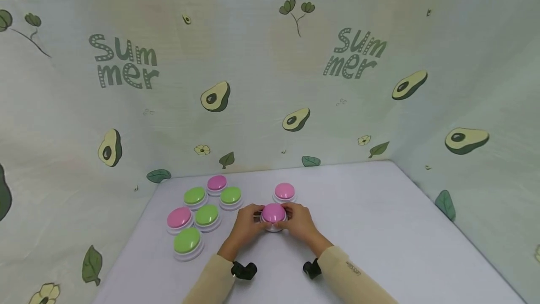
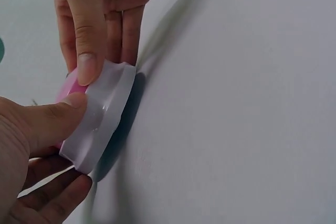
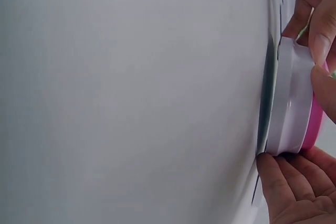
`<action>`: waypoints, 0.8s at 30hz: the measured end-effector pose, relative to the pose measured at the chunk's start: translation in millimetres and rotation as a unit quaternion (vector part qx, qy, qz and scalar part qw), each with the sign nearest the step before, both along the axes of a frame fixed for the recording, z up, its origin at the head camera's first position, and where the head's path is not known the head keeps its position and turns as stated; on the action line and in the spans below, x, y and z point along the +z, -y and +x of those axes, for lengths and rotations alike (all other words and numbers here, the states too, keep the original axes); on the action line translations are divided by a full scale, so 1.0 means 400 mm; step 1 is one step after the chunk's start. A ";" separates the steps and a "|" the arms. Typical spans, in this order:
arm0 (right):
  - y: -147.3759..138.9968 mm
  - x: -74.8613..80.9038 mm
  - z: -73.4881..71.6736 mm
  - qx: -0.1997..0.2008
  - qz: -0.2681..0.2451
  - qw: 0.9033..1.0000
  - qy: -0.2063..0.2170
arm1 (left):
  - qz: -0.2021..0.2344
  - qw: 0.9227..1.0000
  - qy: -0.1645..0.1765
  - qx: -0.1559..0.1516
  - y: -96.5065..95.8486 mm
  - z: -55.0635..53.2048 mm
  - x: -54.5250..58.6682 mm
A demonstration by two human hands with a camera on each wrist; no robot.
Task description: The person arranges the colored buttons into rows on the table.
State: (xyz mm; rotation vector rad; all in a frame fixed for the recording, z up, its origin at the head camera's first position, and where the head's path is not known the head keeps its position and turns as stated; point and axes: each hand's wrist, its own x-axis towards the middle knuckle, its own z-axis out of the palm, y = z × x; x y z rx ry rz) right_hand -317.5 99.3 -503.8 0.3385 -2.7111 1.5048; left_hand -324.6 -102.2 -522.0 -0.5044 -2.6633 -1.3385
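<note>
The held button is over the table, straight ahead of the person, with its pink dome facing up and its white base down towards the tabletop. It is round from above (so no one side is its long axis) and broader than it is tall. The dome sits inside the base, which rings it. A dark shadow runs along the base's lower edge; whether it touches the table I cannot tell.

The left hand and right hand grip it from opposite sides, thumbs on the near side, tips close together, fingers curved round the flanks.

Just behind it stands the rear button, also pink and dome up. To the left, four green buttons and two other pink buttons form a loose cluster, domes upward.
</note>
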 end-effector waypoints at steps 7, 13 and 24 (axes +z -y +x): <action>-0.058 0.008 -0.002 -0.025 0.007 1.000 0.004 | 0.036 0.999 0.005 0.019 -0.080 -0.009 -0.009; -0.112 0.015 -0.008 -0.054 0.017 0.998 0.008 | 0.074 0.997 -0.012 0.020 -0.147 -0.019 -0.026; -0.209 0.026 -0.044 -0.102 0.040 0.994 0.007 | 0.120 0.993 -0.003 0.021 -0.272 -0.040 -0.020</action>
